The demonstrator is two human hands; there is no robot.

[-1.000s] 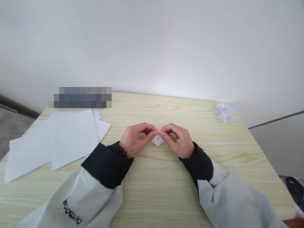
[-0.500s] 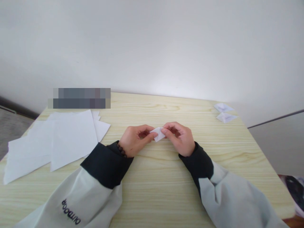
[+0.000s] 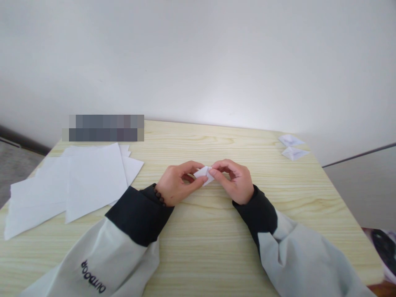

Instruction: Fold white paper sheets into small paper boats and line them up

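Between my two hands is a small piece of folded white paper (image 3: 201, 171), held just above the middle of the table. My left hand (image 3: 178, 183) pinches its left side, with the thumb lying across the front face. The thumb and fingers of my right hand (image 3: 234, 179) grip its upper right corner. Fingertips cover part of the paper, so its full shape is hidden. A dark bead bracelet (image 3: 159, 197) circles my left wrist.
Several loose white sheets (image 3: 95, 181) overlap on the left of the wood-grain table (image 3: 198, 255). Two folded paper pieces (image 3: 294, 153) lie near the right edge. A blurred-out patch (image 3: 103, 128) covers something at the back left. A white wall (image 3: 198, 62) rises behind.
My left thumb has slid slightly to the right and down over the folded paper. My right hand has barely moved, and both hands keep their hold.
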